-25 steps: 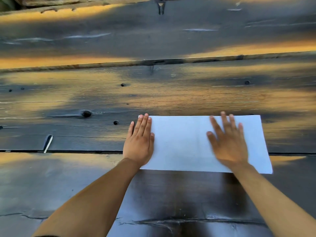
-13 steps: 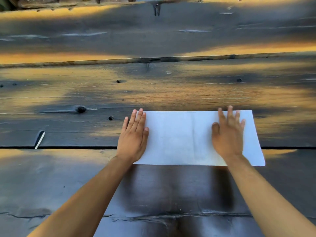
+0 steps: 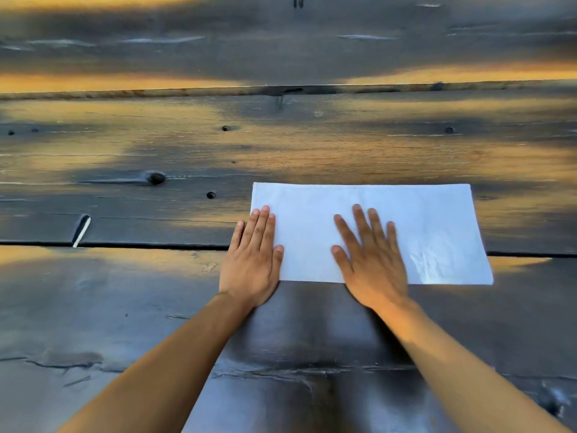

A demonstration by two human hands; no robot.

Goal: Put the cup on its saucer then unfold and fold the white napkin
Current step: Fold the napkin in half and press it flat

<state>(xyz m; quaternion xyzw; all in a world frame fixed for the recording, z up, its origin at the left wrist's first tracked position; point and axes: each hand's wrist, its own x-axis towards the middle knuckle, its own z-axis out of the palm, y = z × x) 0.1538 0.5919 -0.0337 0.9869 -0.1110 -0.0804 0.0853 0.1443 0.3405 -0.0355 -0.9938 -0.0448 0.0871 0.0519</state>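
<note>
The white napkin (image 3: 434,226) lies flat as a long rectangle on the dark wooden table (image 3: 187,151), with a crease down its middle and a crumpled patch near its right front corner. My left hand (image 3: 253,260) lies flat, fingers straight, on the napkin's left edge, half on the table. My right hand (image 3: 370,260) is flat with fingers spread, pressing the napkin's middle front part. Neither the cup nor the saucer is in view.
The table is made of wide dark planks with gaps between them, one gap (image 3: 125,245) running under the napkin. Knots and holes (image 3: 156,178) mark the wood to the left. A white sliver (image 3: 81,231) shows in a slot at the left.
My right hand has slid left along the napkin from its right part to its middle. My left hand has stayed at the left edge. The view has shifted, so the napkin sits farther right.
</note>
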